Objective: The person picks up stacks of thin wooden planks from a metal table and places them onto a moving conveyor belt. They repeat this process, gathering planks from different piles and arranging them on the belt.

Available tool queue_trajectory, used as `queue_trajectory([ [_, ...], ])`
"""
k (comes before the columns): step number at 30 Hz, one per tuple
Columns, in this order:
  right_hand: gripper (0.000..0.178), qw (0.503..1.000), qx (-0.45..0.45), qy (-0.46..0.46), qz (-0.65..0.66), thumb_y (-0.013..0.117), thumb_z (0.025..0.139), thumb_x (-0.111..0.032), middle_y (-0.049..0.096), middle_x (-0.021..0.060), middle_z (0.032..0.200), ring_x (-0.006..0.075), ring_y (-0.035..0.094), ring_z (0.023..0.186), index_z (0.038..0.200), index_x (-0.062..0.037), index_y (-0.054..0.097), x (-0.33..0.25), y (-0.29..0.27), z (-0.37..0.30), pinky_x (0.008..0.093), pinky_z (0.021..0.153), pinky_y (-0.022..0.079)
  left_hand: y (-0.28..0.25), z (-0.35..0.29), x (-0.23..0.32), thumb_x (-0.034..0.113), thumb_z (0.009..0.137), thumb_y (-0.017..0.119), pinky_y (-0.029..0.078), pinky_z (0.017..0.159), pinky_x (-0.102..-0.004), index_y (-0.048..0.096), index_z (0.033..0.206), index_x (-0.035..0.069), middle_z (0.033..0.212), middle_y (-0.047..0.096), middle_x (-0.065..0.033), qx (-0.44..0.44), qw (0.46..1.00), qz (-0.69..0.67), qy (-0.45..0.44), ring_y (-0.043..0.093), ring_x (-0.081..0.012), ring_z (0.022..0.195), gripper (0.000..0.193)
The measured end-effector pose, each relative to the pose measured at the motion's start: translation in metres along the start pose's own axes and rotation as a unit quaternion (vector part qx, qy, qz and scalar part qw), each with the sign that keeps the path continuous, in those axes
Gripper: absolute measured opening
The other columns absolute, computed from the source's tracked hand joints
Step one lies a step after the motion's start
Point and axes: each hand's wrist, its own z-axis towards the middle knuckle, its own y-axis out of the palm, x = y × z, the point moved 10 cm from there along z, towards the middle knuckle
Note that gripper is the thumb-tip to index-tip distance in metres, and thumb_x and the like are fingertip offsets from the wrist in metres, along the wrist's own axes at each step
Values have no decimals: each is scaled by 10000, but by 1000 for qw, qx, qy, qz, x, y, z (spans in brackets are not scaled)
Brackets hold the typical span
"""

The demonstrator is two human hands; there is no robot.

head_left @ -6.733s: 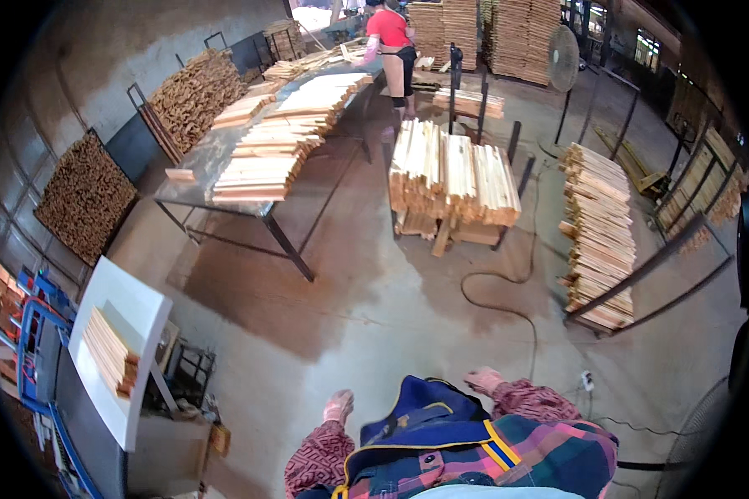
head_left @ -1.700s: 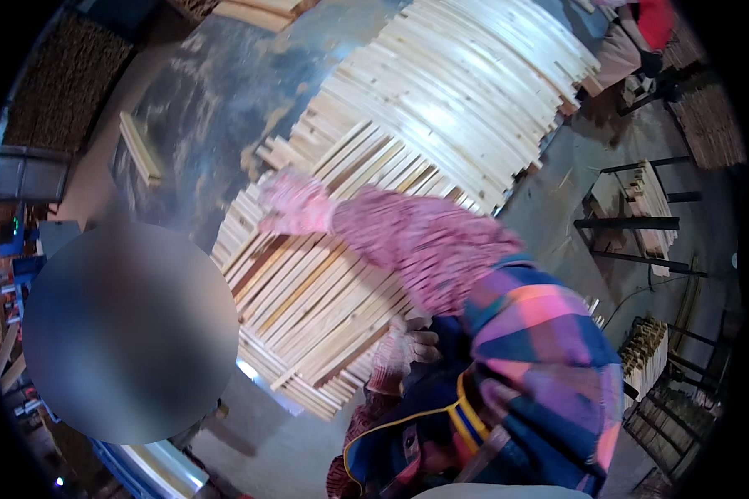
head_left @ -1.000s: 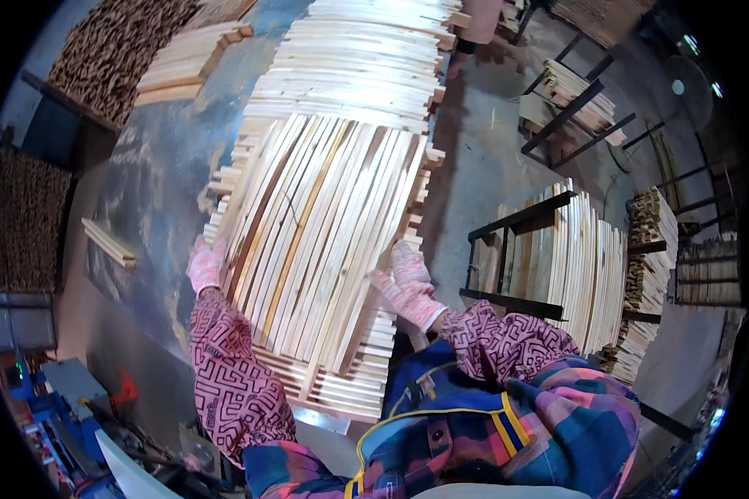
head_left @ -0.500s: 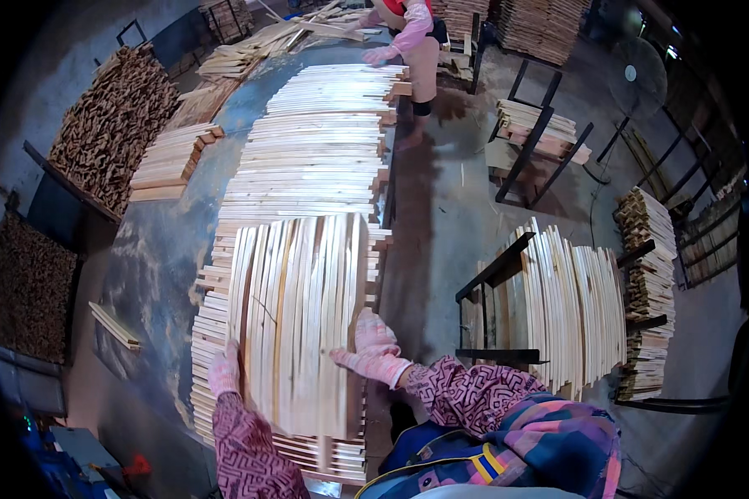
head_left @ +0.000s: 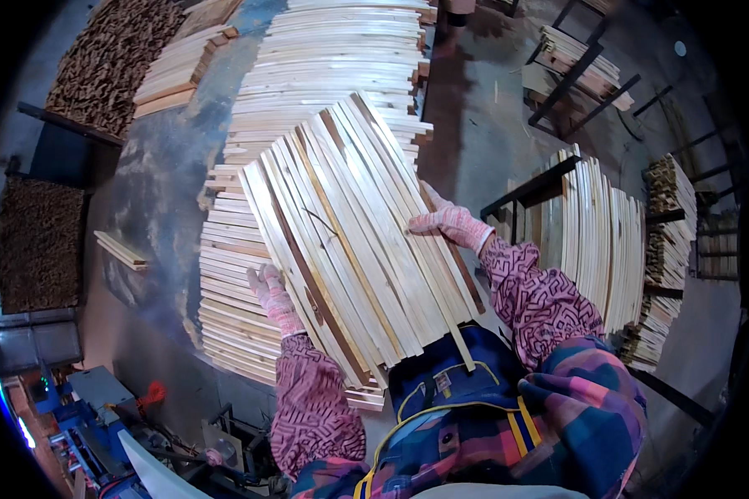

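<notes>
A broad bundle of pale wooden strips is squeezed between my two gloved hands, tilted so its far end leans left. My left hand presses on its left side, and my right hand clasps the right side with the thumb over the top. One strip sticks out at the near end, close to my apron. Beneath and beyond the bundle lies a long row of wooden strips set crosswise on the table. The undersides of both hands are hidden.
On the metal table lie a few loose strips and a smaller stack. To my right, a black-framed rack holds upright strips. Blue machinery stands at lower left.
The bundle has been turned so its near end swings right, and drawn off the row toward my body. Both hands moved right with it, and my view has shifted.
</notes>
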Motion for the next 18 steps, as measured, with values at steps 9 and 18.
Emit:
queue_trajectory([
  [9, 1132, 993, -27, 12, 111, 819, 706, -92, 335, 188, 1558, 217, 333, 1413, 1560, 47, 88, -6, 3, -101, 318, 1147, 297, 21, -115, 8, 303, 880, 603, 441, 417, -244, 540, 981, 85, 629, 514, -22, -165, 961, 17, -220, 543, -161, 491, 248],
  [18, 1036, 946, 52, -36, 317, 778, 698, 65, 578, 85, 1316, 171, 603, 1081, 1568, -155, 261, -55, -14, -198, 293, 874, 523, 46, -83, 13, 234, 952, 520, 393, 594, -263, 526, 802, 133, 739, 479, 42, -337, 932, 73, -111, 458, -97, 663, 181],
])
